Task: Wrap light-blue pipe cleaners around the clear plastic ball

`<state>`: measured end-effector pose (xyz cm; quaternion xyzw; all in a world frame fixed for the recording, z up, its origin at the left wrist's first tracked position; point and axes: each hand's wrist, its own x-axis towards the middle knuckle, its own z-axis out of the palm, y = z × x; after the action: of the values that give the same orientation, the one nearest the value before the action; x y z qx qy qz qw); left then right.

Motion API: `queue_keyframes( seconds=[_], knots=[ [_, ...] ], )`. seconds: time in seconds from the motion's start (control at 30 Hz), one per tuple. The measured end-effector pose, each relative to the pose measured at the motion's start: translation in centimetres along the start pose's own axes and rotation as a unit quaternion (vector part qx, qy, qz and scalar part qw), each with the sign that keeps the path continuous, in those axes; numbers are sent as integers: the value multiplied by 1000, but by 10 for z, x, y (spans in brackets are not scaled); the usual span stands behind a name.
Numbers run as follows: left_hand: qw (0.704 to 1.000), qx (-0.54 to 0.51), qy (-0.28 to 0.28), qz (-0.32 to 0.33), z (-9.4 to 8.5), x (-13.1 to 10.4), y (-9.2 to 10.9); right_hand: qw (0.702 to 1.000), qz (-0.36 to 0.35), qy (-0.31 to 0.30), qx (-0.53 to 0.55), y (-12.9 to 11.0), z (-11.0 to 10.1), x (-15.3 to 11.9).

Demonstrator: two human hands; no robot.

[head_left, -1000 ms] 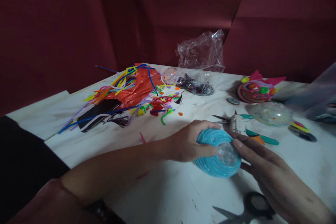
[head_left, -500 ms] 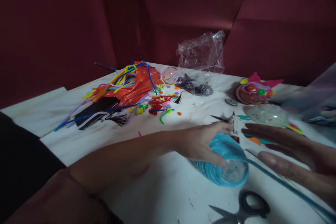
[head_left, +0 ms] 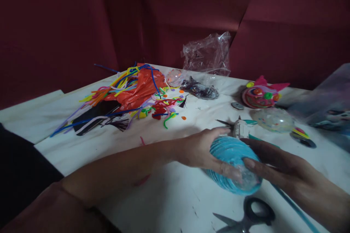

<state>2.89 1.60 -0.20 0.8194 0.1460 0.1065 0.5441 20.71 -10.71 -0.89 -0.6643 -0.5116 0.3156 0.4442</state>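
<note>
A clear rounded plastic piece wrapped in blue cord [head_left: 232, 153] lies on its side near the front of the table. My left hand [head_left: 209, 153] grips it from the left, thumb over the near side. On its right side, my right hand [head_left: 276, 167] holds it too, the thumb pressed on the cord's edge and the other fingers behind. A loose tail of blue cord [head_left: 296, 205] runs from under my right hand to the lower right. Black-handled scissors [head_left: 246, 218] rest open just in front. Behind the wrapped piece stands a white glue gun [head_left: 241, 130], partly hidden.
Colourful pipe cleaners [head_left: 123, 83], a red plastic bag [head_left: 139, 89] and small craft bits spread over the back left. A clear bag [head_left: 206, 56] stands at the back. A decorated pink piece [head_left: 259, 94] and a clear dome [head_left: 276, 119] sit at the right.
My right hand has moved left from beside the wrapped piece and now grips it. The piece has turned slightly in my left hand. The view has shifted a little.
</note>
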Motion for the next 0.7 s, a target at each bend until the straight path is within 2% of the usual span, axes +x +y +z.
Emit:
queue_keyframes(
  seconds=[0.1, 0.23, 0.4, 0.57, 0.7],
  knots=[
    [999, 33, -5, 17, 2, 0, 0, 999, -30, -12, -10, 5, -1, 1],
    [998, 59, 6, 29, 6, 1, -4, 999, -14, 20, -25, 9, 0, 2],
    [997, 71, 26, 19, 8, -3, -5, 996, -58, 21, -64, 15, 1, 1],
    [997, 71, -11, 21, 6, -2, -3, 998, -25, 28, -54, 14, 0, 1],
    [995, 89, -2, 48, 7, 1, -5, 998, -23, 30, -48, 10, 1, 0]
  ],
)
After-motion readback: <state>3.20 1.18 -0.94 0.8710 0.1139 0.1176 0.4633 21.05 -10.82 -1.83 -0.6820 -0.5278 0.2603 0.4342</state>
